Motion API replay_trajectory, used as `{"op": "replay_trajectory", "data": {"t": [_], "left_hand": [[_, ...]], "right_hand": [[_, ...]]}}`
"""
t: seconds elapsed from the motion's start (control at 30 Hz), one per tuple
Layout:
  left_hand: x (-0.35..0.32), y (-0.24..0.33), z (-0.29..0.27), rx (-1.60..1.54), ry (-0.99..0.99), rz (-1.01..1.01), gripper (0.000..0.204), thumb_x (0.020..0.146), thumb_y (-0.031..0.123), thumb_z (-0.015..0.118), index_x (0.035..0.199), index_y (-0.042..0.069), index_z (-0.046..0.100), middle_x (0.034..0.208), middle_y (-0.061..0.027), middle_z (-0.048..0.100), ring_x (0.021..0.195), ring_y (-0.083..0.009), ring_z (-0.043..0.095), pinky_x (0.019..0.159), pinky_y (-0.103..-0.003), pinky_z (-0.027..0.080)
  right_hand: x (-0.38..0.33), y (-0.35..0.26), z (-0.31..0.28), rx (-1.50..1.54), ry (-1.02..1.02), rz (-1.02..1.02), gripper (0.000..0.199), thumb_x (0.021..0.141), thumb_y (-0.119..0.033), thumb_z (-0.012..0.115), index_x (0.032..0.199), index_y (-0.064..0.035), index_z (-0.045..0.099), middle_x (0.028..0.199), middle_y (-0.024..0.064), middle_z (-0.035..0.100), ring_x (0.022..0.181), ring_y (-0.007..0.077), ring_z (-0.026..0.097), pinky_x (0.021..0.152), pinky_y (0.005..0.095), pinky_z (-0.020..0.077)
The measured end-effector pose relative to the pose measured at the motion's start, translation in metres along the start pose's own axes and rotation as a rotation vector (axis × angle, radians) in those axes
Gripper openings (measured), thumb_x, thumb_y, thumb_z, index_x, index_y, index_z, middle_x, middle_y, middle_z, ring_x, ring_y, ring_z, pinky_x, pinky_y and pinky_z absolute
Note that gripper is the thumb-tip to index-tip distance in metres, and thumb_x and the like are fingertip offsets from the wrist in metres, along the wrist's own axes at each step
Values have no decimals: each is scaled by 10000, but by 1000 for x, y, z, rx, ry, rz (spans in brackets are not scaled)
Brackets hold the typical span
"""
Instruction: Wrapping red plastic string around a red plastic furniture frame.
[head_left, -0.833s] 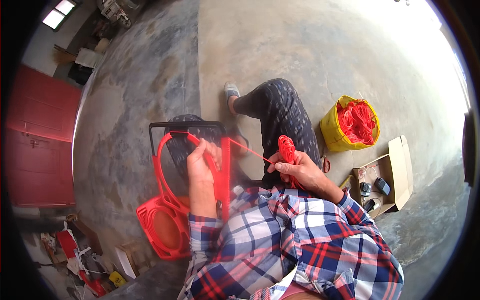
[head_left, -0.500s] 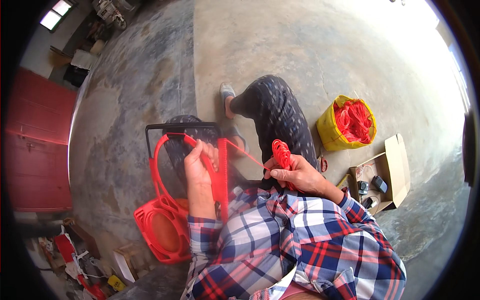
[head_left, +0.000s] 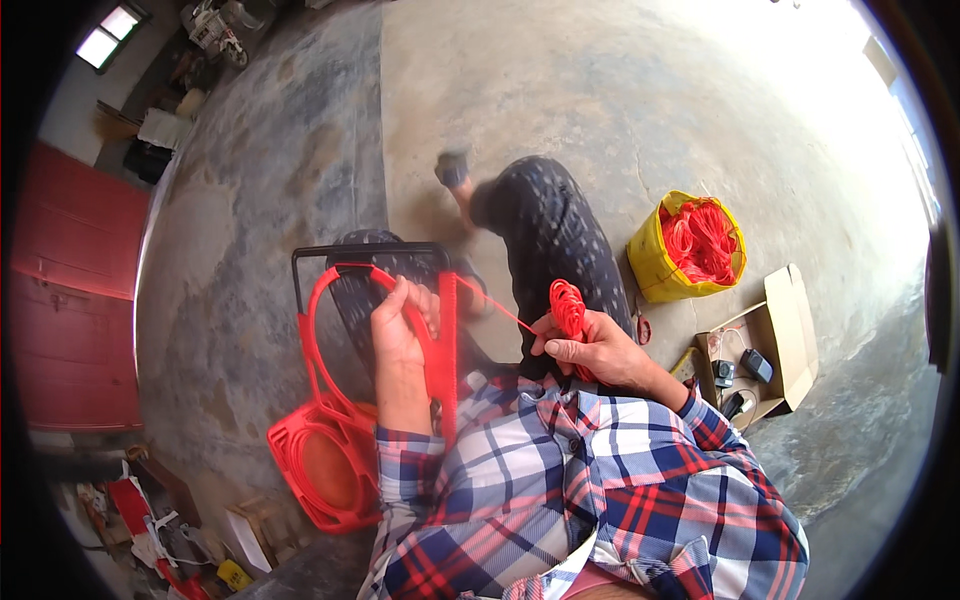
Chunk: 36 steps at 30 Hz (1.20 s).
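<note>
My left hand (head_left: 400,335) is closed around the inner edge of a red plastic frame (head_left: 438,370), which has curved bars and a toothed strip. A black square-cornered bar (head_left: 345,251) crosses its far end. Toward the near left, the frame carries a rounded part (head_left: 300,470) with an oval opening; my left arm hides some of it. In my right hand (head_left: 595,347) is a looped bundle of red cord (head_left: 567,308), held between thumb and fingers. One thin red strand runs taut from there to the far end of the frame by my left hand.
To the right stands a yellow bag (head_left: 655,260) full of red cord. Nearby lie red-handled scissors (head_left: 643,329) and an open cardboard box (head_left: 793,340) holding small dark devices. A red door (head_left: 75,340) is at left; assorted clutter (head_left: 150,530) fills the near left.
My farther foot has shifted slightly and is blurred. Both hands keep their grips, and the right hand with the cord has moved only a little to the right.
</note>
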<state>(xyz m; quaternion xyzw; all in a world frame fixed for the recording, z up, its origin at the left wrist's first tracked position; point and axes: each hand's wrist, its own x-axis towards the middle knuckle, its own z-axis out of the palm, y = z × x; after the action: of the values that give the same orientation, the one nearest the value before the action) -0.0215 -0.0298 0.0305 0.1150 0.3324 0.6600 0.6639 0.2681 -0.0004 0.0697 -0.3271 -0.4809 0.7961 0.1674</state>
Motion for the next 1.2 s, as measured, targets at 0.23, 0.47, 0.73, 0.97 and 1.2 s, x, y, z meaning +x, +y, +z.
{"op": "replay_trajectory", "data": {"t": [0.23, 0.47, 0.73, 0.97, 1.2], "left_hand": [[-2, 0, 5, -26, -7, -16, 373, 949, 301, 523, 651, 83, 471, 604, -60, 470, 486, -176, 430, 396, -294, 355], [4, 0, 4, -25, -40, -30, 378, 950, 296, 523, 648, 75, 472, 608, -69, 471, 486, -181, 431, 405, -289, 369], [5, 1, 5, -7, -35, -25, 385, 959, 307, 502, 650, 78, 476, 594, -56, 464, 480, -173, 428, 394, -288, 370], [8, -1, 5, -28, -55, -35, 383, 961, 305, 500, 651, 80, 477, 594, -56, 464, 475, -174, 423, 384, -294, 354], [9, -2, 3, -32, -56, -36, 381, 961, 306, 502, 655, 79, 487, 602, -58, 476, 481, -177, 436, 381, -297, 345]], "right_hand": [[-2, 3, 5, 5, -25, 8, 323, 920, -203, 636, 1175, -15, 570, 961, 26, 648, 678, 67, 530, 614, 226, 457], [-6, 7, 4, 57, 23, -22, 325, 916, -190, 641, 1182, -20, 565, 962, 32, 646, 696, 71, 541, 634, 224, 464], [-6, 4, 6, 29, 18, -13, 334, 911, -211, 647, 1177, -25, 569, 977, 21, 636, 723, 65, 539, 640, 226, 465], [-7, 4, 7, -1, 18, -26, 321, 915, -210, 642, 1169, -26, 572, 971, 14, 635, 700, 61, 533, 634, 222, 461], [-6, 6, 5, 3, 28, 3, 321, 915, -207, 642, 1170, -27, 572, 962, 16, 639, 688, 61, 529, 628, 220, 460]]}}
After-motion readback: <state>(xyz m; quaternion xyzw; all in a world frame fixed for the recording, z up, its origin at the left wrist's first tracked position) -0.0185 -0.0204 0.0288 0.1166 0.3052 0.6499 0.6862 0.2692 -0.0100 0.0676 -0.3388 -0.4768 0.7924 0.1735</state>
